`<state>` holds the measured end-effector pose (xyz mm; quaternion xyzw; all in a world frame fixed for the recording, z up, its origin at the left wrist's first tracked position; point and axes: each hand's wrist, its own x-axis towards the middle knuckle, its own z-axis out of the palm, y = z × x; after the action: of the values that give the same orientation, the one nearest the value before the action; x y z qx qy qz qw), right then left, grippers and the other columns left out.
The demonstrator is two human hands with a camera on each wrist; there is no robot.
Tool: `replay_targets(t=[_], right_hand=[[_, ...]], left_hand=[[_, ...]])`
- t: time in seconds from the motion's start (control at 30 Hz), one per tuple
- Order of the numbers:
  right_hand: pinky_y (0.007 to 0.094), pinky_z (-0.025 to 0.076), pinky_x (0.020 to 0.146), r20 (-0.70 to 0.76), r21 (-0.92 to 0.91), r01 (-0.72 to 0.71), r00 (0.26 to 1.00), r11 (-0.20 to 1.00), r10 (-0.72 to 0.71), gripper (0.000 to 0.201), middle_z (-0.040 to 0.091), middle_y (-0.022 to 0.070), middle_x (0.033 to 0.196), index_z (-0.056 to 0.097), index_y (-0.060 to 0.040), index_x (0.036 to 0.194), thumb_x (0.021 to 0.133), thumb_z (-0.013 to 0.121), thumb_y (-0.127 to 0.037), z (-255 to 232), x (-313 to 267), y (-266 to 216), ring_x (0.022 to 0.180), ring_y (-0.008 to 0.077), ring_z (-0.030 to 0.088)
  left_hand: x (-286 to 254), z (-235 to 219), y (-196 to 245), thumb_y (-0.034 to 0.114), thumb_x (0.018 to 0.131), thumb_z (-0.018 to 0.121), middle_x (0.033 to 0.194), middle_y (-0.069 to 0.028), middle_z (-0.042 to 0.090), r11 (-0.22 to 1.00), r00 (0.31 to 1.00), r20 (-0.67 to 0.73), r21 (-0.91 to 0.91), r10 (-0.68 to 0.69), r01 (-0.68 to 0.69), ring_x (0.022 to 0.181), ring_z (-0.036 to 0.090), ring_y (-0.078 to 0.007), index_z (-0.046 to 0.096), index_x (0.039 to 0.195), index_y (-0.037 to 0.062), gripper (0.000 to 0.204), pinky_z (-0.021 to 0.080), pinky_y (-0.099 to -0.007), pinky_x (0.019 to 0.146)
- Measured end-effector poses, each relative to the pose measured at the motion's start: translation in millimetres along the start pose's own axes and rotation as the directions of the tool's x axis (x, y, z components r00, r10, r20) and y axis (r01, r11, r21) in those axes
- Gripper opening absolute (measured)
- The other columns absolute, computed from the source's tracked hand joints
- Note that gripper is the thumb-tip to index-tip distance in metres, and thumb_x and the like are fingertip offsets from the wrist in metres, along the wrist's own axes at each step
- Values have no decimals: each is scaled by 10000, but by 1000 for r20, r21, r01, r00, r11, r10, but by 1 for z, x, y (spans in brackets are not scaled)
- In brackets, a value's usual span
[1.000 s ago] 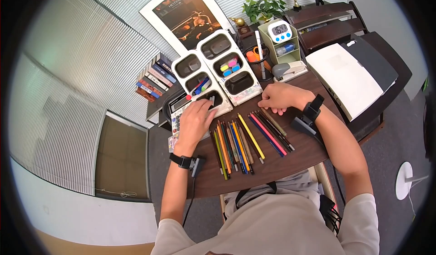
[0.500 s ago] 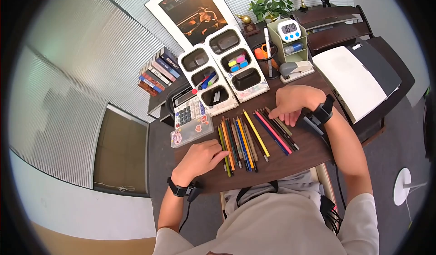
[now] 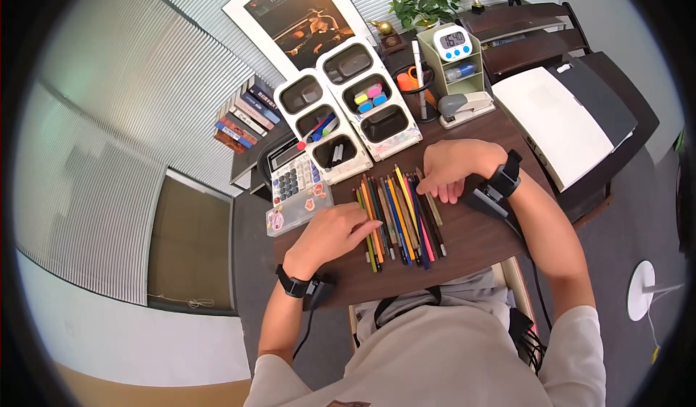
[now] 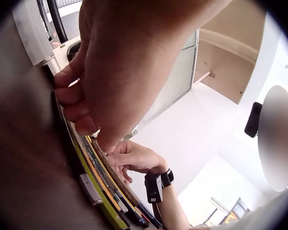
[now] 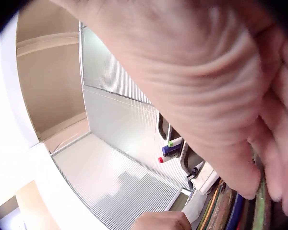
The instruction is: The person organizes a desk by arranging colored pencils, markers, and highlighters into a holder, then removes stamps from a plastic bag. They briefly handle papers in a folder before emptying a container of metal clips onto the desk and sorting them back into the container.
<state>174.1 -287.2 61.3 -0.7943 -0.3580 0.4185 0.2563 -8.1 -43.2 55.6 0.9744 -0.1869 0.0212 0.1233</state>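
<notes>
A bunch of colored pencils [image 3: 397, 222] lies side by side on the dark wooden desk, their ends uneven. Against the bunch's left side rests my left hand [image 3: 328, 239], its thumb reaching over the nearest pencils. My right hand [image 3: 464, 166] is at the right side, with thumb and fingertips on the upper ends of the outermost pencils. Seen from the left wrist, a green pencil [image 4: 105, 203] lies nearest below the left fingers, which are loosely bent. The right wrist view shows the right hand's fingers nearly straight beside a green pencil [image 5: 262, 211]. Neither hand grips a pencil.
Behind the pencils stands a white organizer [image 3: 401, 144] with several compartments holding markers [image 3: 336, 155] and highlighters [image 3: 371, 98]. A stickered clear case [image 3: 296, 213] and calculator [image 3: 292, 183] sit left. A stapler [image 3: 466, 108], mesh cup [image 3: 429, 108] and white binder [image 3: 547, 131] stand right.
My left hand has left the organizer's lower compartment, where black markers now show, and come to the pencils. The right-hand pencils have slid left under my right hand, closing the gaps.
</notes>
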Motion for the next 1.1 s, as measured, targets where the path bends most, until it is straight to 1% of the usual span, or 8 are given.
replay_targets(t=[0.2,0.33,0.4,0.67,0.87,0.93,1.0,1.1], right_hand=[[305,623,633,-129,5,128,984,992,-126,375,767,105,801,735,59,855,967,649,-288,-5,13,11,689,183,751],[312,581,618,-302,26,368,889,929,-344,294,749,87,764,727,17,844,966,653,-240,-4,18,11,629,182,697],[354,589,709,-453,-295,504,674,812,-583,220,765,100,802,750,-6,905,913,694,-219,-2,25,13,688,236,731],[373,562,729,-412,-279,516,697,809,-587,202,754,114,798,735,-11,933,898,713,-209,6,36,21,728,265,728],[278,521,633,-364,-154,570,727,807,-583,214,710,48,746,737,10,1063,1012,655,-181,12,28,2,665,101,654],[259,497,621,-333,118,586,784,802,-524,240,670,-4,762,745,-4,1102,1045,630,-206,19,30,1,676,66,602],[234,464,608,-241,165,520,845,838,-477,277,634,-30,775,744,-7,1144,1073,628,-248,22,28,-5,685,41,558],[238,437,603,-183,211,465,883,860,-433,281,622,-35,732,751,-18,1117,1070,628,-266,26,26,-12,655,41,523]], left_hand=[[27,10,11,167,956,755,808,-86,649,972,956,-212,-75,202,-222,682,641,-260,742,1007,52,127,501,-377,607],[25,18,2,103,935,769,817,-64,656,970,964,-237,-179,123,-167,645,610,-196,764,1062,72,131,477,-337,584],[20,18,-3,101,938,762,799,-74,636,966,958,-288,-251,-18,-58,638,633,-205,760,1058,91,120,506,-327,582],[15,24,-34,-11,920,750,871,-50,673,962,775,-622,-263,-113,-71,687,602,-131,761,1062,26,147,484,-269,614],[15,25,-20,16,932,749,911,-41,685,951,845,-516,-309,-144,-27,716,611,-138,723,1266,66,338,504,-276,644],[18,28,-18,43,926,760,919,-56,705,953,849,-510,-301,-135,-30,707,646,-173,712,1301,90,381,536,-300,646],[20,30,-19,84,925,761,949,-82,723,981,848,-528,-136,44,-136,739,688,-238,699,1316,94,396,570,-345,672],[17,33,-26,110,922,769,929,-94,727,990,830,-554,-65,65,-121,775,710,-261,711,1277,82,361,576,-369,680]])
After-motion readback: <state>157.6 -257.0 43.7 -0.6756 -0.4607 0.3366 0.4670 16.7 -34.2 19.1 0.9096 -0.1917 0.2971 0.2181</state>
